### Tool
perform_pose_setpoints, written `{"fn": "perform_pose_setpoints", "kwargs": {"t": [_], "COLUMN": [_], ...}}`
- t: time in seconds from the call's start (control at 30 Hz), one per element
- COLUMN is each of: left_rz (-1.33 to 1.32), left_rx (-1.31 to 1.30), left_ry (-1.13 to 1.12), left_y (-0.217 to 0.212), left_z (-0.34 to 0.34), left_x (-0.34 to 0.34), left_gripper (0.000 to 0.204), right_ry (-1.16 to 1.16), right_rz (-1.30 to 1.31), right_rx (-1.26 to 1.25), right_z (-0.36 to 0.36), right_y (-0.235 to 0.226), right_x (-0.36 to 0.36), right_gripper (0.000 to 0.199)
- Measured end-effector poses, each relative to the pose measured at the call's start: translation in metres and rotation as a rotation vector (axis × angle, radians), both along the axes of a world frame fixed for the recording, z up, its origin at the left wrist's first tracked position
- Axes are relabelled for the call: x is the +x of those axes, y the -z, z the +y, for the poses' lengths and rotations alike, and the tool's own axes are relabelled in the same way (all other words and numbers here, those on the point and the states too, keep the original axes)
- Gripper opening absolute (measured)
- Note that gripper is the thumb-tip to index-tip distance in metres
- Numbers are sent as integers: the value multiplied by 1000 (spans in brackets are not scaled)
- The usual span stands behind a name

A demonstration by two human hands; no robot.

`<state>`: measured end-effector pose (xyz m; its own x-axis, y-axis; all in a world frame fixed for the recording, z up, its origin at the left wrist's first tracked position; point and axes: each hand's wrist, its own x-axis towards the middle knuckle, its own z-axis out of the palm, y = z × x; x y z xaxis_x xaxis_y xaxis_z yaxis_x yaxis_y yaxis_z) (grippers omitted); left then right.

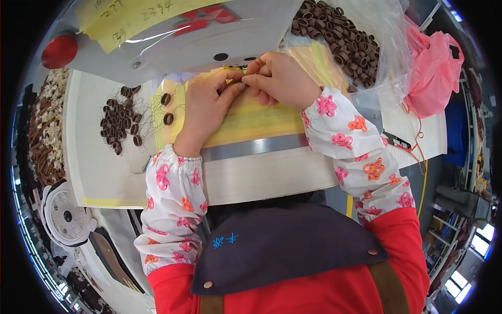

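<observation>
My left hand [205, 104] and my right hand [280, 78] meet below the front of a grey sewing machine [172, 49], above a yellow-covered work surface [251, 119]. Thumb and fingers are pinched together on both hands. A small dark bit shows between the fingertips, but the fingers hide what it is. Just left of my left hand lie two small brown loops [168, 119] with loose threads. Farther left, a cluster of similar threaded loops [121, 123] rests on the white tabletop [89, 157].
Many brown loops [350, 44] fill a clear plastic bag at the far right, beside a pink plastic bag [434, 73]. A metal strip [256, 148] edges the work surface. A black-handled tool [396, 140] lies at right. A white fan [67, 215] stands lower left.
</observation>
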<state>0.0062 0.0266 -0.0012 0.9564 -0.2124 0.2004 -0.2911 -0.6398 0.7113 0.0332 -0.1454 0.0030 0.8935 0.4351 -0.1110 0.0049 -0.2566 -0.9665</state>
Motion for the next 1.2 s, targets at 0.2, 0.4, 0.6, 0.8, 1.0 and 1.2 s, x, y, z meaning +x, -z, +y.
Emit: {"fn": "perform_pose_setpoints", "kwargs": {"t": [0.2, 0.4, 0.6, 0.8, 1.0, 1.2], "left_rz": [30, 116, 84, 127, 146, 146], "left_rx": [-10, -23, -56, 4, 15, 50], "left_ry": [-159, -254, -262, -272, -250, -245], "left_y": [5, 14, 10, 3, 3, 2], "left_z": [-8, -5, -10, -9, -9, -8], "left_x": [9, 12, 12, 12, 13, 13], "left_gripper": [24, 34, 34, 33, 32, 29], "right_ry": [214, 256, 266, 280, 265, 236], "right_rz": [-667, -682, -679, -736, -704, -702], "right_rx": [-126, -162, -157, -190, -268, -275], "right_z": [1, 2, 4, 6, 4, 5], "right_y": [28, 26, 26, 27, 23, 23], "right_x": [0, 2, 1, 2, 3, 7], "right_gripper": [14, 14, 11, 12, 14, 15]}}
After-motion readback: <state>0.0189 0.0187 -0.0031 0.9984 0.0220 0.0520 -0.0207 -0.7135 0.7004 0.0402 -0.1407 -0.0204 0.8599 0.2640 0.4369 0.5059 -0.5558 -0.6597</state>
